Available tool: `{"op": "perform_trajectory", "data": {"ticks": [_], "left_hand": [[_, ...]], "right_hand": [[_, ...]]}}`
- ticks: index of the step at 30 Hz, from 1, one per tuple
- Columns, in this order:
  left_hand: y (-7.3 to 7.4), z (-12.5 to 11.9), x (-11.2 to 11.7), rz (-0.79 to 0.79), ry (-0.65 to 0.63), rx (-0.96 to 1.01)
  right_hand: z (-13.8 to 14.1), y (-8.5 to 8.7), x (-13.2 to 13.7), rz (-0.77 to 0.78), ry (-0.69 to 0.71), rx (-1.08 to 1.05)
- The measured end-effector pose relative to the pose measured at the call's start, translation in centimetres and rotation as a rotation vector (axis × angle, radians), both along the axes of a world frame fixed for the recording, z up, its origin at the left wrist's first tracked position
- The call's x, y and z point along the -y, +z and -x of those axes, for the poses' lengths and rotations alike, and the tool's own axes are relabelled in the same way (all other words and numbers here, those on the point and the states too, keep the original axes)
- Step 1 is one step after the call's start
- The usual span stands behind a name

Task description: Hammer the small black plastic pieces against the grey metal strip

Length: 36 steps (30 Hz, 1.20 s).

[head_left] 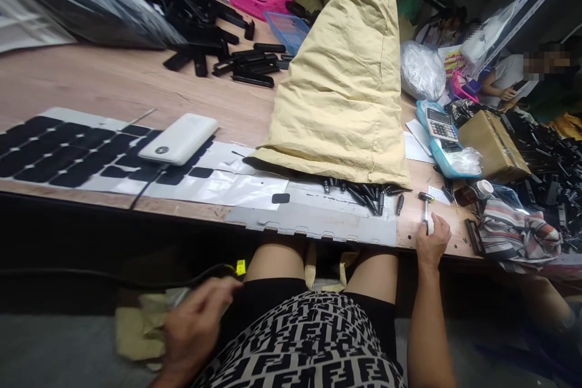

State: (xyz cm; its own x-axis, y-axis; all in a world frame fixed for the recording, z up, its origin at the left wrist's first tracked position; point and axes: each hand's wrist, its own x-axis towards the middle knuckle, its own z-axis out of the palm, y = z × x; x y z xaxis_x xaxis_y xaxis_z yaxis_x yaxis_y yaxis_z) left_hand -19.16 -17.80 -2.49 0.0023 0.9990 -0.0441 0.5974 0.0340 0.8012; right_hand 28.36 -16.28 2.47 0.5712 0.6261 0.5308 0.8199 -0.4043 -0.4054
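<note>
On the right, my right hand (433, 239) is at the table edge with its fingers closed round the lower end of a small hammer (425, 209). The hammer has a silvery shaft and a dark head pointing away from me. My left hand (200, 315) hangs below the table edge beside my thigh, blurred by motion, its fingers partly curled; whether anything is in it is not visible. Before me a pale yellow cloth bag (341, 91) rests on the table, with small black cylindrical parts (370, 197) lying at its near edge.
A white power bank (179, 138) with a cable lies on a sheet of black pads (54, 148) at the left. Black strips (254, 63) are piled behind. A calculator (441, 124), a cardboard box (493, 145) and a striped cloth (518, 227) occupy the right side.
</note>
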Motion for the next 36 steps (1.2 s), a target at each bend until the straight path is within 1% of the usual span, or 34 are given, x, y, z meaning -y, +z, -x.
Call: {"op": "perform_trajectory", "data": {"ticks": [1,2,3,4,5,7,9,12,14,16,18,20,21,23,25,27,29,31,33,36], "left_hand": [[0.3,-1.2,1.0,0.001,-0.105,0.085],[0.8,-2.7,1.4,0.018,-0.278,0.152],[1.5,-4.4,1.4,0.053,-0.475,0.186],[2.3,-6.3,0.9,0.083,-0.64,0.207],[3.3,-8.2,0.1,0.081,-0.693,0.213],[5.2,-12.3,-2.2,0.05,-0.714,0.195],[6.9,-16.8,-4.5,-0.016,-0.746,0.175],[8.5,-24.4,-7.3,-0.106,-0.793,0.043],[9.0,-29.5,-8.7,-0.132,-0.772,-0.047],[9.0,-34.0,-9.9,-0.152,-0.725,-0.114],[8.5,-37.1,-11.0,-0.125,-0.699,-0.177],[8.0,-38.8,-11.7,-0.097,-0.691,-0.204],[7.7,-39.2,-12.0,-0.09,-0.693,-0.211],[7.3,-39.1,-12.2,-0.096,-0.708,-0.214],[7.2,-38.2,-12.2,-0.126,-0.74,-0.205],[7.3,-36.7,-12.0,-0.169,-0.77,-0.185],[7.3,-34.4,-11.8,-0.237,-0.77,-0.138],[6.9,-31.2,-11.6,-0.335,-0.714,-0.058],[6.1,-27.5,-11.8,-0.389,-0.609,-0.01],[4.1,-22.2,-12.6,-0.395,-0.437,-0.021]], "right_hand": [[-0.6,-0.1,0.6,0.055,-0.048,-0.008],[-1.0,-0.3,1.0,0.114,-0.085,-0.036],[-1.3,-0.5,1.2,0.167,-0.107,-0.068],[-1.4,-0.6,1.4,0.212,-0.117,-0.098],[-1.5,-0.8,1.4,0.244,-0.117,-0.118],[-1.2,-0.8,1.3,0.273,-0.112,-0.126],[-0.9,-0.8,1.2,0.28,-0.116,-0.122],[-0.7,-0.6,1.1,0.284,-0.121,-0.128],[-0.7,-0.6,1.3,0.281,-0.106,-0.127],[-0.8,-0.6,1.4,0.28,-0.086,-0.123],[-0.9,-0.7,1.5,0.281,-0.075,-0.12],[-1.0,-0.8,1.5,0.281,-0.07,-0.115],[-1.0,-0.9,1.5,0.28,-0.069,-0.113],[-1.0,-0.9,1.5,0.278,-0.072,-0.111],[-0.9,-0.7,1.4,0.282,-0.088,-0.123],[-0.8,-0.5,1.2,0.286,-0.104,-0.152],[-0.8,-0.2,1.0,0.266,-0.1,-0.207],[-0.9,0.0,0.9,0.223,-0.086,-0.268],[-1.1,0.2,0.9,0.176,-0.081,-0.319],[-0.8,0.4,1.1,0.109,-0.086,-0.369]]}}
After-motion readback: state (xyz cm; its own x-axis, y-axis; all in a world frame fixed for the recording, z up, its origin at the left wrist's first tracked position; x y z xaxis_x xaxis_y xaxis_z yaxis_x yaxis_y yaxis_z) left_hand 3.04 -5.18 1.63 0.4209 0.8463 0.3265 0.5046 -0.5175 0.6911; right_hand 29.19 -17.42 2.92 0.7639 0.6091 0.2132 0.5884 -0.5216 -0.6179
